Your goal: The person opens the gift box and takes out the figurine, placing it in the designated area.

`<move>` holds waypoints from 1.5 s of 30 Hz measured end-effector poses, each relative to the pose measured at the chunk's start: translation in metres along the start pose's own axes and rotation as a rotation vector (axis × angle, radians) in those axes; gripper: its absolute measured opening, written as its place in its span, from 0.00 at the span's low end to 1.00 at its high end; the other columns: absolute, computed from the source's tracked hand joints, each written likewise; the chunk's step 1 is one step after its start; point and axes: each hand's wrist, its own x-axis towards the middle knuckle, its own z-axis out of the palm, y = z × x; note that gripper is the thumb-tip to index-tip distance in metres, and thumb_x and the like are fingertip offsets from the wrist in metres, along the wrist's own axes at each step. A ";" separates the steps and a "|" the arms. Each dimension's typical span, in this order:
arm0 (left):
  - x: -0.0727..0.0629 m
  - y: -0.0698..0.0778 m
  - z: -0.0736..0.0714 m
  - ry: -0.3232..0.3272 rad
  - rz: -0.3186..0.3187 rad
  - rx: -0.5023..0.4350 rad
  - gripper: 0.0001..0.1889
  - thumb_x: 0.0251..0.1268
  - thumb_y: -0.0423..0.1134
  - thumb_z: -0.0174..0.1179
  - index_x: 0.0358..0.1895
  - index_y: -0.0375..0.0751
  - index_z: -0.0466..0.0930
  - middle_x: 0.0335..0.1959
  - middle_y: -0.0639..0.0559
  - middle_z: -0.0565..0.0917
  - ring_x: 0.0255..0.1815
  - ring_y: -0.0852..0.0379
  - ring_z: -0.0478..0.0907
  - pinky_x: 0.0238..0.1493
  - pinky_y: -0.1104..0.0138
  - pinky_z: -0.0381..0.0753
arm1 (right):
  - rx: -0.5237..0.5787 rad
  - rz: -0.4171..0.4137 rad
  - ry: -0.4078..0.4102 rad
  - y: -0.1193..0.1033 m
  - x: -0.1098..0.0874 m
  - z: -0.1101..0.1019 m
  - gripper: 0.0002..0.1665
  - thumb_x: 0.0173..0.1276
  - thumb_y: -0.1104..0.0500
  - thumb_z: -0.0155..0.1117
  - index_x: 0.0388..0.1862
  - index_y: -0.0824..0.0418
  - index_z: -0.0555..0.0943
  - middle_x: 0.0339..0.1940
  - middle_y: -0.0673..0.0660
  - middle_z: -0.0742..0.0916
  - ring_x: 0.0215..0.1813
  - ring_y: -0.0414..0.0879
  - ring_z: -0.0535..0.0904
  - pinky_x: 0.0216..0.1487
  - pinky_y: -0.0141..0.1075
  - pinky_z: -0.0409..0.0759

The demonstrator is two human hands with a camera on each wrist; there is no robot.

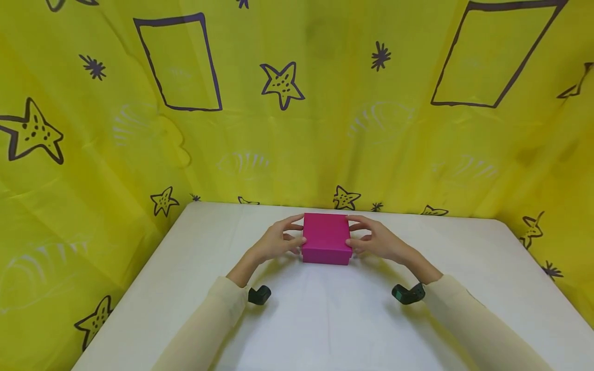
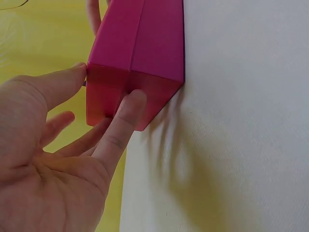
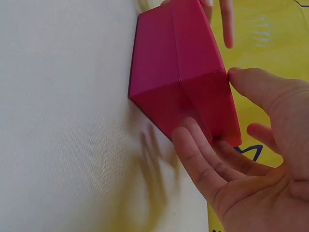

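A bright pink lidded box sits on the white table, between the two hands. In both wrist views a seam runs along its sides where the lid meets the base. My left hand holds the box's left side, its thumb at the lid's top edge and other fingers against the side near the seam. On the opposite side my right hand grips in mirrored fashion, thumb at the top edge, fingers at the side. The lid covers whatever is inside.
The white table extends around the box. A yellow curtain with dark starfish drawings hangs behind the table and along both sides. Small dark devices sit at the left wrist and the right wrist.
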 end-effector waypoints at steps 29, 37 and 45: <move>0.003 0.006 0.002 0.027 -0.117 -0.053 0.33 0.71 0.35 0.66 0.77 0.40 0.67 0.67 0.39 0.78 0.47 0.50 0.88 0.56 0.59 0.85 | 0.097 0.082 -0.005 -0.008 -0.003 0.002 0.46 0.73 0.60 0.68 0.82 0.66 0.57 0.66 0.74 0.77 0.44 0.55 0.89 0.51 0.52 0.87; 0.001 0.012 0.002 0.040 -0.114 -0.061 0.32 0.70 0.34 0.66 0.76 0.39 0.68 0.65 0.39 0.79 0.48 0.49 0.88 0.57 0.59 0.84 | 0.109 0.077 0.003 -0.008 -0.004 0.001 0.46 0.73 0.59 0.68 0.82 0.66 0.57 0.66 0.74 0.77 0.43 0.55 0.89 0.51 0.51 0.87; 0.001 0.016 -0.001 0.038 -0.097 -0.078 0.32 0.70 0.33 0.66 0.76 0.40 0.69 0.65 0.40 0.79 0.47 0.50 0.88 0.56 0.58 0.85 | 0.096 0.083 0.016 -0.012 -0.003 0.000 0.45 0.73 0.58 0.68 0.83 0.63 0.57 0.67 0.73 0.76 0.43 0.56 0.89 0.51 0.49 0.87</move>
